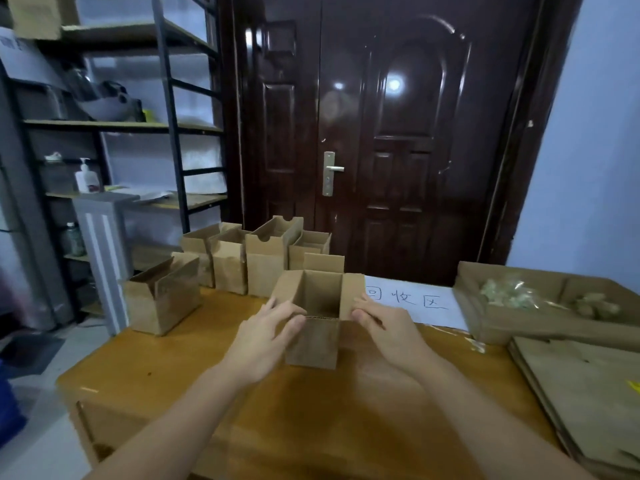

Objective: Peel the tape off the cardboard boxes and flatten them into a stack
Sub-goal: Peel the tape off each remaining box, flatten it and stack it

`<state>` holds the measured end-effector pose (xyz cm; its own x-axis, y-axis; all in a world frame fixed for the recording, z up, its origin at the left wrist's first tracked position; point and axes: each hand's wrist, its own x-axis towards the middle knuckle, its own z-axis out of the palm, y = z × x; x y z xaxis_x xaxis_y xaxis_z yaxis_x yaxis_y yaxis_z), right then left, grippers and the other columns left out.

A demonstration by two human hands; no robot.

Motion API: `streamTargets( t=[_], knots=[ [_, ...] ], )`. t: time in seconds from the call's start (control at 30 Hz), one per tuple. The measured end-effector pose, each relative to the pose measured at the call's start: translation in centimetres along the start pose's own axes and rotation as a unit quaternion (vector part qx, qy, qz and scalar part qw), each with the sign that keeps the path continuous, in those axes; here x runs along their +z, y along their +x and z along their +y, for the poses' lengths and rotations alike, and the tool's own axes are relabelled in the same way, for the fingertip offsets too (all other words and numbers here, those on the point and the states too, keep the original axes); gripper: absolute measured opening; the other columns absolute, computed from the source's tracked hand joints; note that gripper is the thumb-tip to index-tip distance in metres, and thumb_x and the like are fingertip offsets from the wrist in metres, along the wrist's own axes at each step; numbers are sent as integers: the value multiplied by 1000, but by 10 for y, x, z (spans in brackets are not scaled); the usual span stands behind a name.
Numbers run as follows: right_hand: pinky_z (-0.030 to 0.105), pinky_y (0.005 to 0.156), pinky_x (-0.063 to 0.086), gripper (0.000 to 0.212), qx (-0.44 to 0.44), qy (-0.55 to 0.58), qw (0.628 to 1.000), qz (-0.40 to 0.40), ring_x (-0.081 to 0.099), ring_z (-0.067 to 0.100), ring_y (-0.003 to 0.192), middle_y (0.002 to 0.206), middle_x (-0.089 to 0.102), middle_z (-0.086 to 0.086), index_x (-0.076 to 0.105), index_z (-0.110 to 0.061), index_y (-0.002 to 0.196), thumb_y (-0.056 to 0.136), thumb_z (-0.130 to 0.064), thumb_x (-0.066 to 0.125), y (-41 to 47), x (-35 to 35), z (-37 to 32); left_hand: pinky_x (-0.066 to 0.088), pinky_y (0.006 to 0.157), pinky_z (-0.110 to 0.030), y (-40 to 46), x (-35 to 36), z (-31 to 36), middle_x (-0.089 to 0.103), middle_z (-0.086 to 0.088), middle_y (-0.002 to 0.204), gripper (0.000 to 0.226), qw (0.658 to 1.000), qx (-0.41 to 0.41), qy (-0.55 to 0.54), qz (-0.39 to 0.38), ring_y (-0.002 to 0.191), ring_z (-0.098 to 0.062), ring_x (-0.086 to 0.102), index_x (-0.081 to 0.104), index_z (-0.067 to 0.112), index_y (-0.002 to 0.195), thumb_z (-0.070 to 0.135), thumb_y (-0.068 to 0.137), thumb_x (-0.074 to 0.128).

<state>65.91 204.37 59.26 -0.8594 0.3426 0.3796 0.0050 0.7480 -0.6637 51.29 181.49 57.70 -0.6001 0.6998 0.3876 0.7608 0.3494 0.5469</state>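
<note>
Fingers (294, 325) of the left hand (263, 344) curl round the near left corner of a small open box (313, 344), the thumb lying along its top edge. On the other side, the right hand (384, 327) pinches the box's right flap (351, 294) between thumb and curled fingers. That box stands upright on the wooden table (277, 427), its top flaps folded outward and its inside bare.

Behind it a row of open boxes (256, 258) stands along the table's far edge, touching one another, and one more open box (162, 296) sits at the far left corner, tilted a little. To the right, a white sheet of paper (415, 301) with handwritten characters lies flat on the table. Beyond the paper a shallow cardboard tray (540, 327) holds crumpled tape (509, 294). Near the right edge lies a stack of flattened cardboard (581, 393). A dark door (398, 133) fills the background, with metal shelves (121, 126) to the left.
</note>
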Motion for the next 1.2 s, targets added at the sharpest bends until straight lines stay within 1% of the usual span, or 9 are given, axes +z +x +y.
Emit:
streamTargets(
  t=[0.27, 0.43, 0.57, 0.67, 0.8, 0.9, 1.0, 1.1, 1.2],
  knots=[
    [35, 118, 33, 90, 98, -22, 995, -6, 43, 14, 142, 153, 51, -7, 50, -27, 150, 84, -86, 31, -27, -33, 5, 36, 119, -54, 4, 56, 34, 35, 20, 161, 57, 997, -35, -63, 14, 149, -13, 35, 46, 63, 135, 83, 82, 54],
    [42, 99, 48, 107, 105, -188, 976, -44, 57, 26, 121, 135, 64, 2, 46, -29, 144, 72, -101, 16, -28, -30, -5, 51, 102, -33, 2, 90, 47, 62, 17, 138, 68, 992, -55, -73, 91, 128, -12, 59, 40, 53, 146, 53, 87, 74],
    [46, 100, 49, 125, 145, -257, 955, -36, 55, 29, 125, 141, 58, 5, 29, -28, 155, 59, -107, 17, -21, -25, -14, 45, 105, -36, -6, 104, 69, 58, 28, 134, 81, 991, -67, -63, 96, 120, -2, 56, 30, 58, 145, 76, 76, 68],
    [51, 115, 35, 130, 146, -292, 943, -70, 40, 31, 141, 157, 41, 5, 16, -28, 160, 57, -106, 30, -19, -32, -13, 39, 100, -19, -17, 107, 82, 48, 43, 122, 89, 996, -26, -44, 69, 107, 13, 49, 25, 60, 146, 93, 68, 54],
    [48, 112, 38, 119, 125, -213, 963, -108, 38, 25, 138, 155, 39, -4, 12, -43, 159, 61, -86, 64, -23, -57, 0, 35, 78, 7, -18, 86, 85, 49, 51, 111, 64, 998, 41, -36, 44, 102, 31, 47, 30, 59, 142, 56, 91, 68],
    [49, 104, 48, 112, 98, -182, 965, -158, 49, 22, 128, 146, 44, -12, 18, -47, 155, 63, -76, 76, -26, -71, 4, 45, 80, -2, 2, 57, 95, 61, 37, 114, 42, 994, 109, 17, 26, 110, 10, 59, 45, 52, 133, 42, 97, 64],
    [41, 103, 49, 103, 81, -170, 963, -194, 48, 12, 126, 141, 45, -17, 24, -49, 150, 64, -62, 79, -28, -83, 5, 39, 108, -23, 37, 37, 112, 57, 16, 140, 43, 965, 190, 183, -2, 131, -9, 51, 50, 38, 137, 54, 97, 55],
    [38, 109, 45, 116, 91, -214, 946, -227, 40, 12, 134, 154, 34, -15, 11, -42, 157, 64, -58, 78, -30, -99, 10, 3, 120, -41, 65, 26, 116, 36, 5, 163, 92, 936, 146, 309, -87, 155, -26, 23, 36, 33, 155, 91, 85, 27],
    [32, 110, 40, 118, 96, -215, 942, -238, 31, 9, 137, 160, 22, -18, 5, -44, 157, 63, -58, 77, -32, -105, 15, 4, 124, -52, 74, 30, 103, 14, 0, 172, 131, 932, 57, 322, -155, 158, -33, 7, 15, 36, 162, 111, 55, 7]
  ],
)
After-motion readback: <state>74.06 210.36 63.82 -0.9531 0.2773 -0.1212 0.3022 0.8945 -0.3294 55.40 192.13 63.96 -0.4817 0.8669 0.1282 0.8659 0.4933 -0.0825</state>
